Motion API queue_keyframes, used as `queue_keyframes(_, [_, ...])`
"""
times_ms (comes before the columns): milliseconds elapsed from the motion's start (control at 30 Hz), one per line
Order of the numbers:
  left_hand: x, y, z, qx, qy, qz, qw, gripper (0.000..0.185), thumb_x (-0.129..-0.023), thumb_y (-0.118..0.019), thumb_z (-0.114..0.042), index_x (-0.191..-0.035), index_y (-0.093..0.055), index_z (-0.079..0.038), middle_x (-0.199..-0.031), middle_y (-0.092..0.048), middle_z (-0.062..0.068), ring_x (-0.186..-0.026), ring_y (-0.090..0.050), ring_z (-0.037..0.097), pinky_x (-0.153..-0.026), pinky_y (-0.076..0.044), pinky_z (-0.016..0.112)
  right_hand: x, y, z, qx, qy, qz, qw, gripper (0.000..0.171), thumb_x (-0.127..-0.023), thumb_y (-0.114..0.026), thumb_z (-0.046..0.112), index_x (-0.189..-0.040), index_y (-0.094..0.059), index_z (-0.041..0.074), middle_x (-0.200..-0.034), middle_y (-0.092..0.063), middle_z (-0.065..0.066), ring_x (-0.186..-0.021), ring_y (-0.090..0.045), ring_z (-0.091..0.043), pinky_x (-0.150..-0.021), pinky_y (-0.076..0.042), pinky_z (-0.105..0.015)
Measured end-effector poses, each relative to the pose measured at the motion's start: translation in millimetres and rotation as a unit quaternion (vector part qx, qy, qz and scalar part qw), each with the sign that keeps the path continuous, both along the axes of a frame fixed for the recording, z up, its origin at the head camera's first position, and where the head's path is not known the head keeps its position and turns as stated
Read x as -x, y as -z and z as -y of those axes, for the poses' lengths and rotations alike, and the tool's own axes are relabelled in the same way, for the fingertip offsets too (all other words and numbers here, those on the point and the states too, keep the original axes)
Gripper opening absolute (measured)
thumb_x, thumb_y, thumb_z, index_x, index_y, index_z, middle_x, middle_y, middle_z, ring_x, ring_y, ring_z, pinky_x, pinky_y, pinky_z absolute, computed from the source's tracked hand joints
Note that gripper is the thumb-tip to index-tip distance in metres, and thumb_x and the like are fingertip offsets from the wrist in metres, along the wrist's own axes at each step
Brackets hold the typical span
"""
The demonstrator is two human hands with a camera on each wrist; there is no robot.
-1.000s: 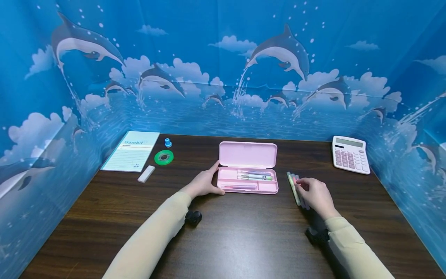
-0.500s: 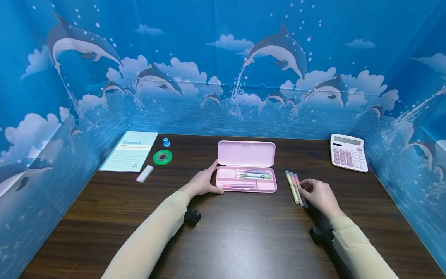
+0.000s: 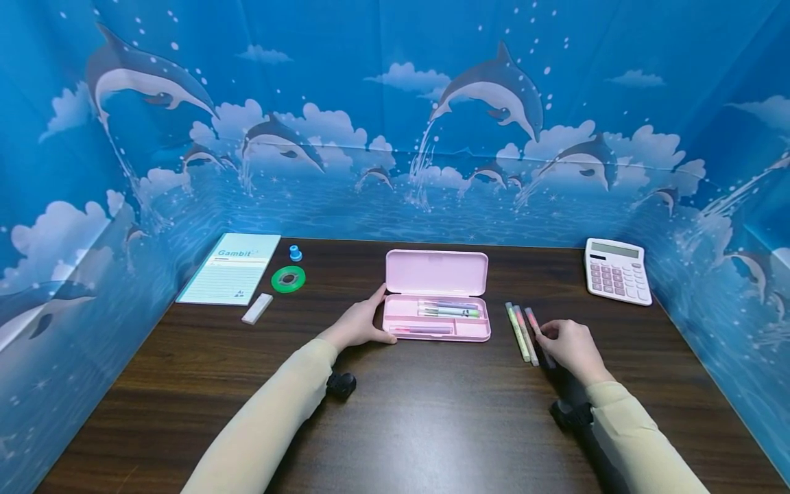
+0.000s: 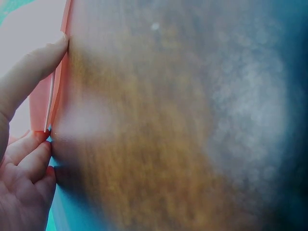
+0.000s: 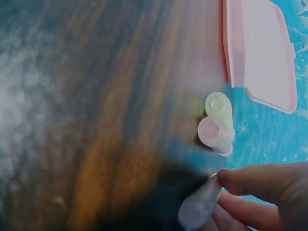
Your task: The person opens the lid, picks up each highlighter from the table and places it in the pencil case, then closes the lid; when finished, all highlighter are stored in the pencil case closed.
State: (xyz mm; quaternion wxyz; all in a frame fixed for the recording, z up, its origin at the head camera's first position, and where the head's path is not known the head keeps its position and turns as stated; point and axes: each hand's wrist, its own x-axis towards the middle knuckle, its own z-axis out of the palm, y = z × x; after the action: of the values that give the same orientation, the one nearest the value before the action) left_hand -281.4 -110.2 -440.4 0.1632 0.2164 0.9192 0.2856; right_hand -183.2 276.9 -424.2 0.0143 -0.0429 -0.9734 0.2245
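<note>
A pink pencil case lies with its lid raised at the middle of the table; several pens lie in its compartments. My left hand holds the case at its left end, thumb at the front corner and fingers along the side. To the right of the case, my right hand pinches a slim marker with a pinkish end between thumb and fingers. In the right wrist view, this marker's translucent end points toward the camera. Just left of it lie a yellow-green marker and a pink-tipped marker, side by side.
At the left stand a notebook, a white eraser-like block, a green tape roll and a small blue object. A calculator lies at the back right. A dolphin-print curtain surrounds the table.
My right hand has shifted slightly to the right with the pinched marker, opening a gap from the other two markers. The left hand stays at the case.
</note>
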Motion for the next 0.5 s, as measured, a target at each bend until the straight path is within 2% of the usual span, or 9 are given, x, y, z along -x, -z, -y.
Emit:
queue_keyframes(300, [0.0,0.0,0.1,0.008,-0.003,0.002,1.0,0.119,-0.07,-0.083,-0.04,-0.154,-0.004,-0.011,-0.149,-0.037,0.014,-0.132,-0.042,0.03,-0.108,-0.034,0.043,-2.5,-3.3,-0.9,0.005,0.016,0.011,1.0,0.018,-0.082,-0.066,0.013,-0.083,-0.069,-0.004,-0.071,-0.065,-0.01,-0.063,-0.055,-0.02,-0.059,-0.044,-0.037])
queue_keyframes(500, [-0.2,-0.1,-0.7,0.008,0.002,-0.006,0.9999,0.119,-0.07,-0.083,-0.039,-0.154,-0.005,-0.01,-0.148,-0.039,0.015,-0.13,-0.044,0.03,-0.106,-0.036,0.042,-4.6,-1.5,-2.2,0.002,0.025,-0.011,1.0,0.012,-0.08,-0.066,0.012,-0.081,-0.068,0.0,-0.068,-0.062,-0.006,-0.06,-0.052,-0.018,-0.056,-0.04,-0.033])
